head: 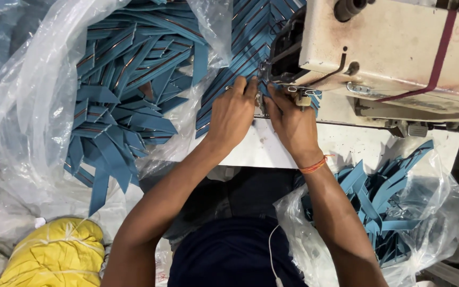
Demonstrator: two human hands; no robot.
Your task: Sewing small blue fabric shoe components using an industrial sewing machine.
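View: looking straight down from the head onto two bare forearms reaching up the middle of the frame.
Left hand (233, 112): upper centre, fingers drawn together and curled, tips pressing a narrow teal fabric strip with a striped edge (256, 86) down beside the needle area.
Right hand (292, 121): just right of the left hand, almost touching it, fingers bent and pinching the same strip; an orange thread band (313, 165) circles its wrist.
Strip location: upper centre of the frame, under both sets of fingertips, at the foot of the machine.
Machine: a worn cream-coloured industrial sewing machine (394, 48) fills the upper right, with a dark red band running across its body.
Bench: a pale white bench (264, 149) shows beneath the hands.
Left of frame: a large clear plastic bag heaped with teal strips (120, 90).
Lower right: a second clear plastic bag of teal strips (383, 212).
Lower left: a yellow cloth bundle tied with string (54, 255).
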